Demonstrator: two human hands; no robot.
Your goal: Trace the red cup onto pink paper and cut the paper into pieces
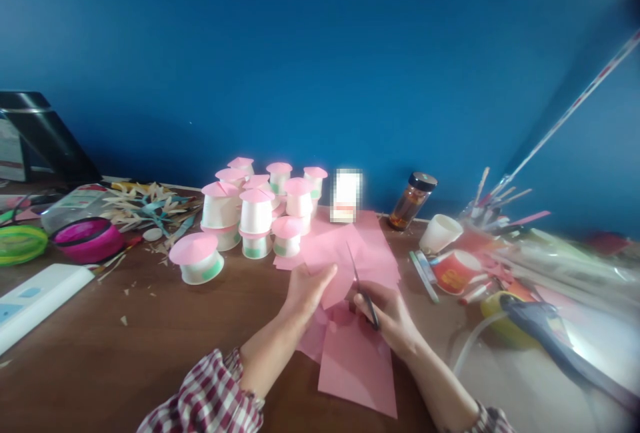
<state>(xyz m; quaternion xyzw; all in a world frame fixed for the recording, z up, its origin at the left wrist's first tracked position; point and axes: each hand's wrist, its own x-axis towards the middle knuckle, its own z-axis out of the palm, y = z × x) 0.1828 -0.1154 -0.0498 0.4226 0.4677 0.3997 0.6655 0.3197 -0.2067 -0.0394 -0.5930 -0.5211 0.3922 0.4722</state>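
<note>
My left hand (309, 293) is closed on a piece of pink paper (336, 286), its thumb lying on top. In my right hand (387, 316) is a pair of scissors (367, 303) with black handles, the blades pointing up and away beside the paper's right edge. Whether the blades touch the paper I cannot tell. Beneath and in front of my hands lie a pink sheet (357, 376) and some pink offcuts. Beyond them more pink sheets (375, 239) are spread on the brown table (200, 353).
Several white paper cups (256, 211) with pink cone tops stand at left, some stacked. A capped jar (413, 199) stands by the wall. At right are a white cup (441, 233), a red cup (457, 271) and a glue gun (545, 333). A power strip (45, 296) lies far left.
</note>
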